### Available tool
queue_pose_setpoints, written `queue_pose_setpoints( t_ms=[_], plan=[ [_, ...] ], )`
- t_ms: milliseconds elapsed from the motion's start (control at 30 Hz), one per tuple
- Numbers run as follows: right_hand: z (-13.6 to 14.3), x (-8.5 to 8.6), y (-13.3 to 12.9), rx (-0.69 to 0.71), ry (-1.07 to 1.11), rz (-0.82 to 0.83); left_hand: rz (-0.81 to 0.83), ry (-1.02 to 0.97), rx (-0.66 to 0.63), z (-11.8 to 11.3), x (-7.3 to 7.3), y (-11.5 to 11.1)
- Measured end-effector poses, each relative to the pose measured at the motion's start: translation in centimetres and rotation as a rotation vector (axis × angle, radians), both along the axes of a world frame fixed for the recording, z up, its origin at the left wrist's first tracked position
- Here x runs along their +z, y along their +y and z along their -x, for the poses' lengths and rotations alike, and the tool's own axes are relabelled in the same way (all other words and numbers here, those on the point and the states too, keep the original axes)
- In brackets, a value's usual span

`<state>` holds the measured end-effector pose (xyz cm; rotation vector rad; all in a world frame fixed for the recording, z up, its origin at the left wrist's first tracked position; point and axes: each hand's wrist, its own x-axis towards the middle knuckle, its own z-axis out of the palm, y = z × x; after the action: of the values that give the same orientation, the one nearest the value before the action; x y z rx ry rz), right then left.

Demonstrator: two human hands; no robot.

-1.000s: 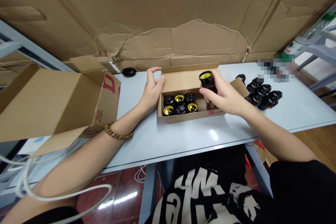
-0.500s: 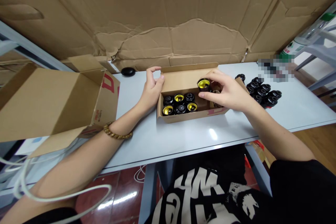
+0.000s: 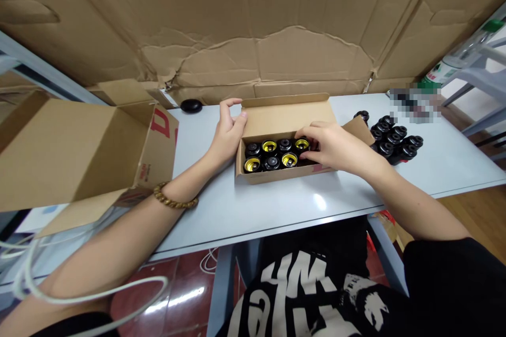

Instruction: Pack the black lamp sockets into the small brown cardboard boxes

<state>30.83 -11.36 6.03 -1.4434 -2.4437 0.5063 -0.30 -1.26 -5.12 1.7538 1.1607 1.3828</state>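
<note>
A small open cardboard box (image 3: 276,175) sits on the table, with rows of black lamp sockets standing in its left part. Some show yellow threaded insides, like the socket (image 3: 290,160) at the front; others, like the socket (image 3: 272,162), stand with the black end up. My right hand (image 3: 328,145) reaches into the box, its fingers closed round a lamp socket (image 3: 302,144) in the back row. The right end of the box is hidden under that hand. At the back left corner, my left hand (image 3: 228,134) grips the edge of the box, thumb on the raised flap.
Several black sockets (image 3: 391,138) stand grouped right of the box. A larger open carton (image 3: 146,152) is at the left, a black round object (image 3: 191,106) behind it. A cardboard wall (image 3: 253,21) closes the back; a bottle (image 3: 446,66) and white cables (image 3: 98,297) flank the table.
My right hand has lowered the lamp socket from above the box into its back row, beside the others. My left hand has stayed at the box's corner.
</note>
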Motion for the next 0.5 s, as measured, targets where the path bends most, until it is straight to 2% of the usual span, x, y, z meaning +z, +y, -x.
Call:
queue_pose_setpoints(
  t_ms=[267, 500],
  plan=[
    [0.6, 0.4, 0.0, -0.031, -0.129, -0.008, -0.001, 0.037, -0.012, 0.4, -0.5, 0.3],
    [1.3, 0.7, -0.2, -0.053, -0.215, -0.072, 0.043, -0.010, -0.003, 0.0, 0.1, -0.2]
  ],
)
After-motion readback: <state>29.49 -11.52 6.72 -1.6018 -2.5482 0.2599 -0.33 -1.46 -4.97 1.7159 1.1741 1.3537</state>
